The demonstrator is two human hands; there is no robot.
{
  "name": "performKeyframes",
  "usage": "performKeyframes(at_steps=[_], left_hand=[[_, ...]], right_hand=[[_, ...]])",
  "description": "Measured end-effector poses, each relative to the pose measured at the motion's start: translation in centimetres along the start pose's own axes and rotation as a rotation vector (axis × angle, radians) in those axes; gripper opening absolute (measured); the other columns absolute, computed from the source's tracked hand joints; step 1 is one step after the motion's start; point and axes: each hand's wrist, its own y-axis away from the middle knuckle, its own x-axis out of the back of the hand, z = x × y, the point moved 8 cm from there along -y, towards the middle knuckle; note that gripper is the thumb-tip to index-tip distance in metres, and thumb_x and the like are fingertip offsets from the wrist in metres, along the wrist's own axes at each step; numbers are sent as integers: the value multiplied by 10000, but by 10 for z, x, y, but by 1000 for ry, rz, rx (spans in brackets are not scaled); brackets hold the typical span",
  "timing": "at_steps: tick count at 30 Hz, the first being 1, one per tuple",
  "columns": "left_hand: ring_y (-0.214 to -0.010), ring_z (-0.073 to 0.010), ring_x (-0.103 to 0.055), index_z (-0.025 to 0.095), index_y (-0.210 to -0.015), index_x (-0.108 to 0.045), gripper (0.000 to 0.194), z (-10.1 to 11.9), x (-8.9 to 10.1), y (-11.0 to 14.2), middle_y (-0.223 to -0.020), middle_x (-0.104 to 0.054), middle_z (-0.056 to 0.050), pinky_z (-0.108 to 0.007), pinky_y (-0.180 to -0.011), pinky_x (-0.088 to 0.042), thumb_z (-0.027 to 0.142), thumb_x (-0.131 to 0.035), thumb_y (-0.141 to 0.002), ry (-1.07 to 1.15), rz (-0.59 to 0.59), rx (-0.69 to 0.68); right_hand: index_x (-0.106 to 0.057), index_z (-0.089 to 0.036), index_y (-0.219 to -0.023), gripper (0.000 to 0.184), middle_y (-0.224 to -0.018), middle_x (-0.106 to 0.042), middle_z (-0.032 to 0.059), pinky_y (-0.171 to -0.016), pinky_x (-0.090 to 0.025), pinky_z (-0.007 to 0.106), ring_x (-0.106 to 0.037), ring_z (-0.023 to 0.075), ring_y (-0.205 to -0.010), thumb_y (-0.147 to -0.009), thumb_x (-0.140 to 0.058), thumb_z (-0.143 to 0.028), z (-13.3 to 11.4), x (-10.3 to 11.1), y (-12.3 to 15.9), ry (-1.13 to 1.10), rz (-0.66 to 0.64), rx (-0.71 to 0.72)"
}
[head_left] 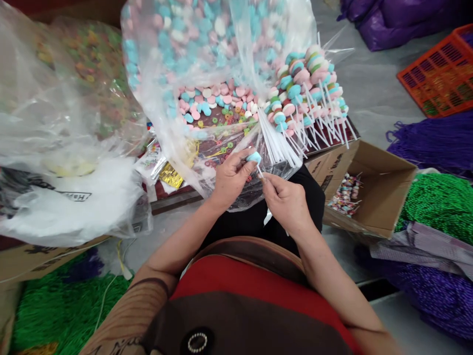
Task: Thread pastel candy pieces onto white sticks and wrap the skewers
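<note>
A blue marshmallow (254,157) is pinched between the thumb and fingers of my left hand (232,176). My right hand (286,199) grips a thin white stick (260,171), whose upper end meets the marshmallow; how deep it goes in cannot be seen. Just beyond my hands, a bundle of bare white sticks (275,143) lies on clear plastic. Loose pink, blue and white marshmallows (221,93) spill from a big clear bag (207,39), with small coloured gummy rings (231,117) in front of them. To their right, many filled candy sticks (306,88) are piled up.
An open cardboard box (384,187) with wrapped candy sticks inside stands at my right. Gold foil strips (173,172) and plastic bags (74,197) lie to the left. Green (439,202) and purple bead strands (432,291) and an orange crate (439,69) are farther right.
</note>
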Motion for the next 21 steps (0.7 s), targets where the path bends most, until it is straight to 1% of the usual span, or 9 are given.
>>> performKeyframes(at_steps=[4,7,10,12,14,15,18,20,21], left_hand=[[-922,-174,-759,255,-1163,-792,436,7,-4,4,-1119,-807,-65,-326,-862,-610,603,-721,-911,-55,-31,-83],[-952,-173,-754,261,-1108,-818,380,13,-6,6,-1066,-811,-62,-328,-897,-606,579,-705,-933,-67,-33,-162],[-912,-166,-746,267,-1104,-824,363,16,-1,-1,-1044,-806,-55,-327,-880,-608,566,-697,-942,-97,19,-183],[-920,-171,-744,267,-1104,-824,353,17,6,-7,-1068,-802,-57,-334,-890,-605,556,-702,-942,-123,75,-183],[-929,-176,-741,266,-1112,-821,338,15,7,-8,-1079,-799,-61,-342,-905,-601,536,-700,-948,-137,90,-183],[-917,-174,-739,268,-1120,-819,326,14,3,-6,-1068,-798,-61,-341,-903,-601,520,-690,-960,-142,74,-183],[-952,-174,-742,273,-1150,-810,287,13,-15,10,-1065,-795,-67,-338,-924,-598,451,-641,-1002,-165,-13,-213],[-1046,-181,-744,268,-1165,-806,281,18,-25,21,-1119,-791,-84,-342,-973,-590,406,-606,-1023,-184,-71,-260],[-1093,-184,-740,262,-1168,-804,284,21,-27,25,-1152,-789,-91,-344,-1000,-584,392,-592,-1030,-190,-100,-284]], right_hand=[[-773,-182,-819,346,-644,-622,9,-602,-405,245,-549,137,-601,-969,-518,-362,3,1,-3,-98,-25,-30],[-775,-182,-838,347,-611,-573,0,-576,-390,254,-532,141,-587,-969,-531,-392,6,1,-5,-158,-19,-73],[-782,-188,-956,340,-550,-506,-28,-546,-380,260,-476,135,-522,-980,-521,-404,5,0,-2,-210,-49,-101],[-778,-197,-989,308,-542,-512,-33,-546,-386,262,-465,132,-501,-979,-534,-386,4,0,3,-177,-77,-79],[-765,-205,-951,286,-544,-517,-25,-539,-382,263,-479,139,-509,-980,-543,-382,6,2,7,-123,-56,-60],[-751,-209,-918,291,-542,-513,-21,-533,-377,264,-486,145,-517,-987,-537,-394,9,3,7,-108,-32,-64],[-644,-229,-773,340,-542,-490,-19,-518,-355,262,-475,145,-532,-1004,-519,-445,21,-2,5,-121,25,-98],[-532,-239,-682,400,-543,-472,-25,-515,-344,259,-442,131,-529,-1001,-526,-481,27,-6,1,-157,40,-114],[-501,-241,-667,420,-542,-465,-29,-515,-341,257,-430,125,-527,-998,-533,-498,29,-9,0,-180,36,-121]])
